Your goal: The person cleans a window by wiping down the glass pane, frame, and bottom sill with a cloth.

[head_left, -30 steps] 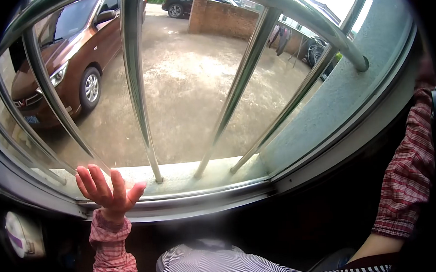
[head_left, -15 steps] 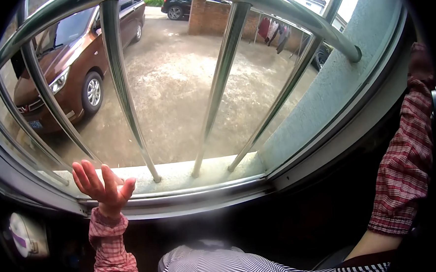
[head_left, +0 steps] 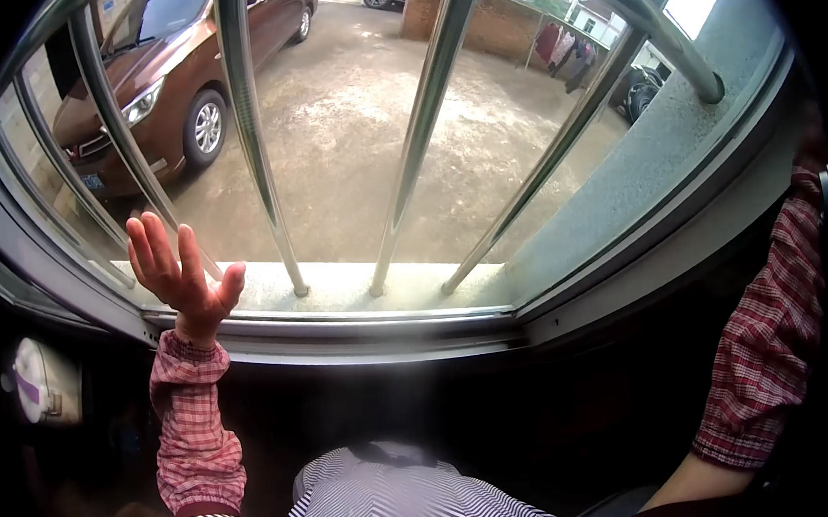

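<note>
My left hand point(head_left: 183, 278) is raised with fingers spread, in front of the lower left of a barred window. It holds nothing; whether the palm touches glass I cannot tell. Behind it rise the shiny metal bars point(head_left: 259, 164) and the pale outer sill point(head_left: 341, 286). A red checked sleeve cover point(head_left: 198, 420) wraps my left forearm. At the right, my other arm reaches up along the window's side frame point(head_left: 639, 256) in a matching sleeve cover point(head_left: 760, 343). My right hand is lost in the dark edge of the view.
A brown car point(head_left: 163, 112) is parked outside at the left. Clothes point(head_left: 567, 54) hang by a brick wall point(head_left: 505, 24) across the concrete yard point(head_left: 343, 159). A pale container with a purple mark point(head_left: 48, 382) is inside at the lower left.
The view has tilted down and shifted slightly left, so the sill and my left hand appear higher. The left hand stays spread; my right arm remains reaching up.
</note>
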### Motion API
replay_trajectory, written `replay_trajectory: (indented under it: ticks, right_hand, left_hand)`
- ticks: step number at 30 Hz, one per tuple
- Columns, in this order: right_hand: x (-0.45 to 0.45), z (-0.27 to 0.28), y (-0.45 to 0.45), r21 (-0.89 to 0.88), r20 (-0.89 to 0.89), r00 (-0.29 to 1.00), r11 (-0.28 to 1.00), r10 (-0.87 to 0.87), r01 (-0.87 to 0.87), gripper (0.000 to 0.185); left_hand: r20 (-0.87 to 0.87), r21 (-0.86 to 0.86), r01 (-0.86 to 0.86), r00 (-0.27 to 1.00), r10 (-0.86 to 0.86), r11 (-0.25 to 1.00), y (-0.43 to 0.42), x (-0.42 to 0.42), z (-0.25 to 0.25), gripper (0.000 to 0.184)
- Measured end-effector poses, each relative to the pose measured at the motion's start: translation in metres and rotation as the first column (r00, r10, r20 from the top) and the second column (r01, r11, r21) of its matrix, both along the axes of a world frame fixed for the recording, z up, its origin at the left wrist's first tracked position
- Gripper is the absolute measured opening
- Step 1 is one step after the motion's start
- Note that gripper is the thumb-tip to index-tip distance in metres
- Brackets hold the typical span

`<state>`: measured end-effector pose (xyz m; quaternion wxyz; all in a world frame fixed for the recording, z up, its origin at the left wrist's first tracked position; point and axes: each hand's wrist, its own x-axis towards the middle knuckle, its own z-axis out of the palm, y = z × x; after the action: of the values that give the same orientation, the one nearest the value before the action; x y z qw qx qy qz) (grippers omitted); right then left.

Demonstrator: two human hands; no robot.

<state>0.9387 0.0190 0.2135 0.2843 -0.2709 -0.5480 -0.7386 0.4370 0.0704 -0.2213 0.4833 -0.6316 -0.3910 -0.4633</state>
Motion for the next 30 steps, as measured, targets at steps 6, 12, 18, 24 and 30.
replay_trajectory:
  ticks: [6, 12, 18, 24, 30]
  right_hand:
    - [-0.033, -0.022, 0.015, -0.028, 0.039, 0.996, 0.997, 0.076, -0.075, 0.031]
    - [-0.070, -0.035, 0.023, -0.035, 0.062, 0.986, 0.987, 0.156, -0.154, 0.031]
    - [-0.108, -0.034, 0.036, -0.055, 0.087, 0.963, 0.966, 0.256, -0.252, 0.031]
    - [-0.150, -0.030, 0.056, -0.094, 0.106, 0.896, 0.902, 0.431, -0.422, 0.030]
    - [-0.235, -0.037, 0.064, -0.140, 0.122, 0.837, 0.844, 0.533, -0.517, 0.027]
  left_hand:
    - [0.013, 0.026, 0.030, 0.999, -0.030, 0.999, 0.005, 0.002, 0.006, 0.072]
    - [0.036, 0.046, 0.049, 0.998, -0.050, 0.998, 0.010, 0.004, 0.008, 0.070]
    - [0.044, 0.009, 0.058, 0.997, -0.058, 0.998, 0.005, 0.009, 0.012, 0.069]
    - [0.010, -0.071, 0.001, 1.000, 0.000, 0.997, -0.003, 0.020, 0.023, 0.066]
    - [0.015, -0.138, 0.031, 0.999, -0.029, 0.990, -0.004, 0.029, 0.032, 0.068]
